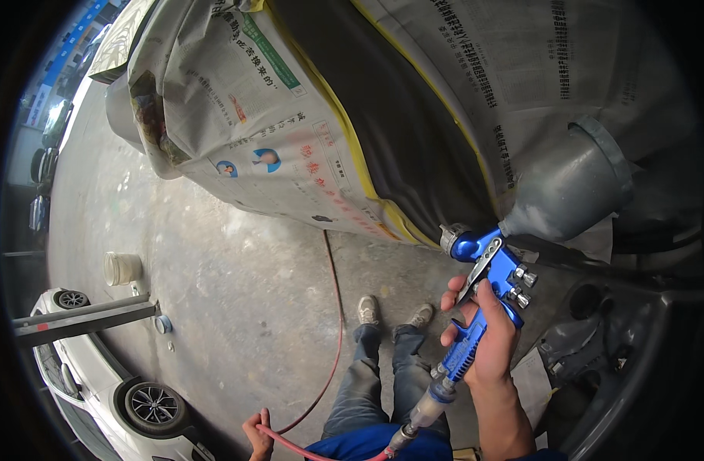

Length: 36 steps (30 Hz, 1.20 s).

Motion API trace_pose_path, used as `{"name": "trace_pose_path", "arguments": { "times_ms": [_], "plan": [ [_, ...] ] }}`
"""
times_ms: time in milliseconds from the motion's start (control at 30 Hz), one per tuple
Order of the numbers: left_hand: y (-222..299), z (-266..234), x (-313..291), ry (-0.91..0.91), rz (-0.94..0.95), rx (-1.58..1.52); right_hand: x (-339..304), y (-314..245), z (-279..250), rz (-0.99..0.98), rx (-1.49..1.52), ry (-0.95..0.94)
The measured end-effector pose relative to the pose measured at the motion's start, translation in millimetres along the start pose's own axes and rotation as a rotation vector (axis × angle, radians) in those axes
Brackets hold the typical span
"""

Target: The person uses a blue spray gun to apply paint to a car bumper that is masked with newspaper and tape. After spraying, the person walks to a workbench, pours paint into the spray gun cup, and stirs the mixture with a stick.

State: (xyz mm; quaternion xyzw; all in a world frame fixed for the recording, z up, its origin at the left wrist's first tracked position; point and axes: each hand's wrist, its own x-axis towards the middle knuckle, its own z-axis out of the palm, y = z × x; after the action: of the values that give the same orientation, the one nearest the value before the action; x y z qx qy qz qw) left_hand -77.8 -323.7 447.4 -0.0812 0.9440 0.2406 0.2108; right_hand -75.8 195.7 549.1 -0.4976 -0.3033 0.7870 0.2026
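Observation:
My right hand [492, 346] is closed around the handle of a blue spray gun [463, 352], fingers by its silver trigger. A grey paint cup [571, 188] tilts from the top of the gun, whose nozzle faces the panel. From the handle's lower end, a pale fitting leads into a red air hose [333, 288]. Down at the lower edge, my left hand [257, 432] grips this hose. Ahead lies a dark car panel [375, 100], edged with yellow masking tape [344, 127] and surrounded by newspaper sheets [206, 100]. Whether the trigger is pulled I cannot tell.
A pale bucket [121, 269], a metal post [91, 316] and a small blue-rimmed tin [163, 324] stand to the left. A white car [106, 392] is parked at lower left. Black car parts [590, 330] lie close on my right. The hose trails across the concrete floor [237, 307].

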Motion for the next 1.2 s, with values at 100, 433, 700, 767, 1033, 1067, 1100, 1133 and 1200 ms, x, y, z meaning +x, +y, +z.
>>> {"name": "trace_pose_path", "arguments": {
  "times_ms": [100,433,700,767,1033,1067,1100,1133,1200],
  "plan": [
    [1,4,1,-0.012,-0.022,-0.019,-2,-5,5,0.006,0.06,-0.118],
    [15,3,9,-0.01,0.033,-0.037,-1,5,-17,0.018,0.097,-0.142],
    [15,10,6,-0.014,0.046,0.047,0,-3,-32,-0.049,0.062,-0.192],
    [16,10,7,-0.009,0.061,0.06,1,-6,-29,-0.055,0.037,-0.203],
    [17,8,3,0.026,0.003,0.009,5,-9,-5,0.001,0.098,-0.244],
    [16,8,3,0.04,0.0,-0.005,6,-9,-3,-0.014,0.097,-0.306],
    [15,7,4,0.053,-0.003,-0.019,9,-10,-2,-0.006,0.114,-0.335],
    [13,7,5,0.058,-0.021,-0.03,11,-9,-2,-0.005,0.146,-0.375],
    [10,6,6,0.066,-0.054,-0.054,15,-4,-4,-0.009,0.203,-0.425]
  ]
}}
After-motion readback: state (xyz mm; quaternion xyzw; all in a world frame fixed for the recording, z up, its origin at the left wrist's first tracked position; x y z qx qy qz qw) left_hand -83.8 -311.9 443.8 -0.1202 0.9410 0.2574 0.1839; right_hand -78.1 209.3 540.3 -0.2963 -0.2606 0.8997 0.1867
